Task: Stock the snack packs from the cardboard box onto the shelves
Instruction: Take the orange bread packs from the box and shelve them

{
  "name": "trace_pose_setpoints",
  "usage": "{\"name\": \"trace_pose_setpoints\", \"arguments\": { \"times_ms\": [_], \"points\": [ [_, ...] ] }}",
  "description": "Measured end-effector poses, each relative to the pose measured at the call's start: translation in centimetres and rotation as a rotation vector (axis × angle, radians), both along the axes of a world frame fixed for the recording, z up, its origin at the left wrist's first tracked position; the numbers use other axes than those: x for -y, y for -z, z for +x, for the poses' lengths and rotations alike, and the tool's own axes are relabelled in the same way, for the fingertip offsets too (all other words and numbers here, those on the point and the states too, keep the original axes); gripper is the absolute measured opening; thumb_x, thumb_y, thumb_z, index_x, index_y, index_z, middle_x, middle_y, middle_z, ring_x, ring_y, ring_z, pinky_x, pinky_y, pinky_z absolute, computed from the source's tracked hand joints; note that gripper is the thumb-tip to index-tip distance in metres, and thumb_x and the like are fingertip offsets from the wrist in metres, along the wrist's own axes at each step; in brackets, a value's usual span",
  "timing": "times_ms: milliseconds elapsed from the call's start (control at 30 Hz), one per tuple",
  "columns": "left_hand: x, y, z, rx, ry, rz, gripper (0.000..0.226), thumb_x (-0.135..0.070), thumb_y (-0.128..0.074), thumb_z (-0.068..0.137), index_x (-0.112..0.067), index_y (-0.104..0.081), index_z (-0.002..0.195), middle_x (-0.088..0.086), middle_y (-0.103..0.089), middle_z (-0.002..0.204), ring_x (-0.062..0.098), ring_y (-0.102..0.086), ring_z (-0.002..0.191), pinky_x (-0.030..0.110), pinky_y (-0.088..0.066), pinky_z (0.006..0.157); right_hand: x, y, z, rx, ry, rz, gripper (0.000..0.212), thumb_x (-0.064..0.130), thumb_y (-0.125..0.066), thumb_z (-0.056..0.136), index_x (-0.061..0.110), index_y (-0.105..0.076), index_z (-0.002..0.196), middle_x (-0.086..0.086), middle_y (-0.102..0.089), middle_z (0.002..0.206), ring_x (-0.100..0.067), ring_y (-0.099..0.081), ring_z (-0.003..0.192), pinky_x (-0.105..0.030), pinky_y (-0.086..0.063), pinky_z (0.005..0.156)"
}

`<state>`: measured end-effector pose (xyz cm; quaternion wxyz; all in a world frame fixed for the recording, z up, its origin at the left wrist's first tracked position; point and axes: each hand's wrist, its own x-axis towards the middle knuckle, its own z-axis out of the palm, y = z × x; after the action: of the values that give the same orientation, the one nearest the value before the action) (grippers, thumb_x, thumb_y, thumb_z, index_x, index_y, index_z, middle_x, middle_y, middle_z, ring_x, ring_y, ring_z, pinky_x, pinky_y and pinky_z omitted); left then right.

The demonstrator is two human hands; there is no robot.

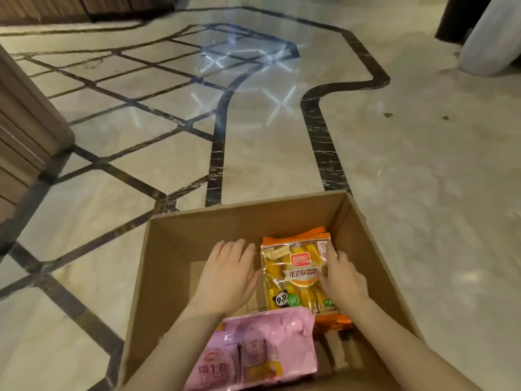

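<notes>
An open cardboard box [174,249] sits on the floor below me. Inside it an orange snack pack [293,275] stands against others of the same kind behind it. A pink snack pack [262,351] lies at the near side of the box. My left hand [228,275] is inside the box, fingers straight, just left of the orange pack, its thumb near the pack's edge. My right hand [341,280] lies on the orange pack's right side, with the fingers curled over its front and edge.
A glossy marble floor [423,165] with dark inlay lines spreads ahead. A wooden panelled counter or wall [22,131] stands at the left. A white draped shape [490,38] stands at the far right. No shelves are in view.
</notes>
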<state>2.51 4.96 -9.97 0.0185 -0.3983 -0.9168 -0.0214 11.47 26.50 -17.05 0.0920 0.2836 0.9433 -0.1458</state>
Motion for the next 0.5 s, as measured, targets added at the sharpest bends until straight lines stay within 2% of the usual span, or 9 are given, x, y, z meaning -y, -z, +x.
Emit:
{"name": "trace_pose_setpoints", "arguments": {
  "times_ms": [100, 233, 333, 500],
  "points": [
    [0.2, 1.3, 0.0, 0.023, -0.001, 0.003, 0.050, -0.042, -0.035, 0.082, -0.010, -0.066, 0.105, 0.008, -0.068, 0.101, 0.024, -0.066, 0.089, 0.040, -0.051, 0.085, -0.4, 2.9, 0.2, 0.149, 0.171, -0.165, 0.083, 0.049, -0.046, 0.091, 0.024, 0.010, 0.146, -0.015, -0.038, 0.138, -0.031, -0.051, 0.117, -0.042, -0.046, 0.089],
    [0.7, 2.2, 0.0, 0.045, -0.011, -0.024, 0.050, -0.045, -0.035, 0.082, -0.014, -0.066, 0.106, 0.005, -0.068, 0.101, 0.021, -0.067, 0.090, 0.039, -0.052, 0.084, -0.3, 5.0, 0.4, 0.199, 0.290, -0.334, 0.095, 0.053, -0.051, 0.086, 0.027, 0.021, 0.143, -0.019, -0.030, 0.144, -0.035, -0.048, 0.122, -0.047, -0.044, 0.097],
    [1.3, 2.7, -0.1, 0.048, -0.025, -0.034, 0.050, -0.047, -0.034, 0.082, -0.016, -0.067, 0.104, 0.002, -0.069, 0.099, 0.019, -0.067, 0.089, 0.036, -0.053, 0.082, -0.5, 5.0, 0.3, 0.203, 0.278, -0.301, 0.094, 0.054, -0.052, 0.085, 0.033, 0.018, 0.144, -0.018, -0.028, 0.145, -0.035, -0.048, 0.121, -0.046, -0.045, 0.095],
    [1.7, 3.3, 0.0, 0.092, -0.037, -0.059, 0.048, -0.048, -0.036, 0.080, -0.018, -0.067, 0.102, -0.001, -0.069, 0.096, 0.016, -0.068, 0.086, 0.031, -0.054, 0.078, -0.1, 4.0, 0.4, 0.133, 0.195, -0.157, 0.085, 0.055, -0.055, 0.084, 0.032, -0.001, 0.146, -0.007, -0.041, 0.135, -0.024, -0.056, 0.112, -0.036, -0.050, 0.079]
  ]
}}
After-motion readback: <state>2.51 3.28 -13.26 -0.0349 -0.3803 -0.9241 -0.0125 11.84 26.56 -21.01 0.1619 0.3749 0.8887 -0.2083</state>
